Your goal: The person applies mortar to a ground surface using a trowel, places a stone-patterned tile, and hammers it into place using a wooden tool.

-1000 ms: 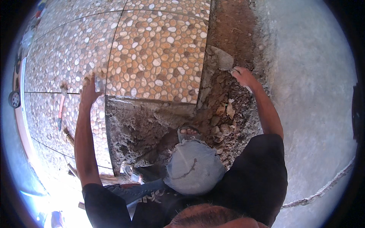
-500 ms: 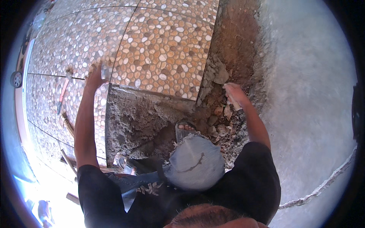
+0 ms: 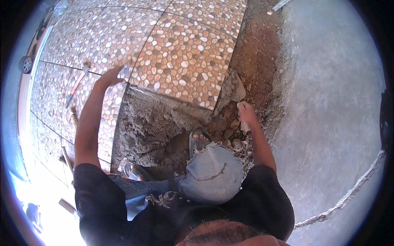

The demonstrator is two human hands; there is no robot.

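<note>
My left hand (image 3: 111, 77) rests on the pebble-patterned tiles beside a joint, fingers stretched out and thumb apart. A small pale patch shows by its fingertips; I cannot make out what it is. In my right hand (image 3: 246, 115) is a trowel (image 3: 238, 91), its light handle in my closed fingers. The grey blade lies against wet mortar along the right edge of the orange-brown pebble tile (image 3: 182, 57). Below that tile's near edge spreads a bed of rough grey mortar (image 3: 143, 119).
My sandalled foot (image 3: 200, 138) stands in the mortar bed, near rubble (image 3: 236, 143). A strip of reddish soil (image 3: 258, 45) runs beside the smooth grey concrete floor (image 3: 328, 102). A red-handled tool (image 3: 76, 87) and wooden pieces (image 3: 67, 158) lie on the left tiles.
My right hand has shifted slightly nearer and left with the trowel, turning the blade. My left hand keeps its place by the tile joint. The whole view has tilted a little.
</note>
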